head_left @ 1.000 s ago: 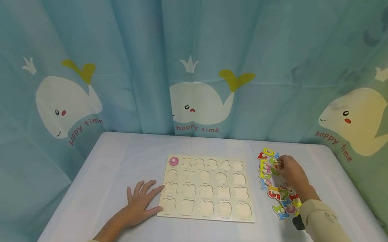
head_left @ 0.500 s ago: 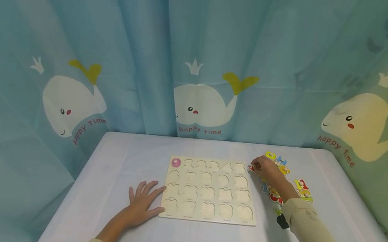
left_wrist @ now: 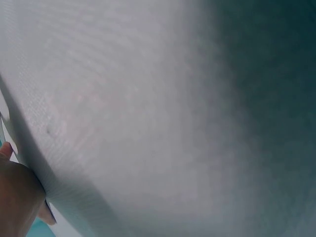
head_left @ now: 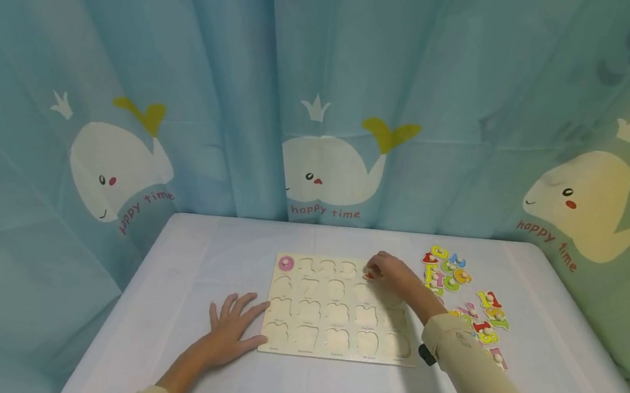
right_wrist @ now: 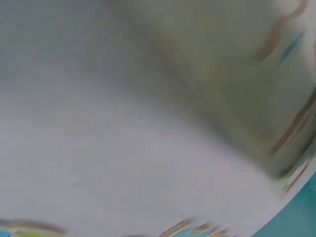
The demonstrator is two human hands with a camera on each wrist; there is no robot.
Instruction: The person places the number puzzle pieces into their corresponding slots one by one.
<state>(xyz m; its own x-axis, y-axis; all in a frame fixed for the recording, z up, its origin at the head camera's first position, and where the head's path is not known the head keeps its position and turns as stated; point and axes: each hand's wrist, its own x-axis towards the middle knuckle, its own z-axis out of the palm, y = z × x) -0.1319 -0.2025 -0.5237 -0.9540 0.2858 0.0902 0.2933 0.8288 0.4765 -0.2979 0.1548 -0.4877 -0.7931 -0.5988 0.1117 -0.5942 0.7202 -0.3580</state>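
A pale wooden peg-puzzle board (head_left: 336, 358) with rows of number-shaped recesses lies on the white table. A pink zero piece (head_left: 286, 264) sits in its top left recess. My right hand (head_left: 396, 278) is over the top row, near the right end, pinching a small red puzzle piece (head_left: 369, 276) mostly hidden by the fingers. Whether that piece touches the board, I cannot tell. My left hand (head_left: 229, 337) lies spread on the table, its fingertips at the board's left edge. In the left wrist view part of that hand (left_wrist: 19, 195) shows. The right wrist view is blurred, without the hand.
Right of the board lie several colourful number pieces with knobs, among them a yellow zero (head_left: 439, 252) and an orange piece (head_left: 462, 276); the right forearm covers some. A blue whale-print curtain (head_left: 217, 81) stands behind the table (head_left: 217, 237).
My right hand has moved left from the loose pieces to the board's top row, carrying the red puzzle piece. The left hand stays in place on the table.
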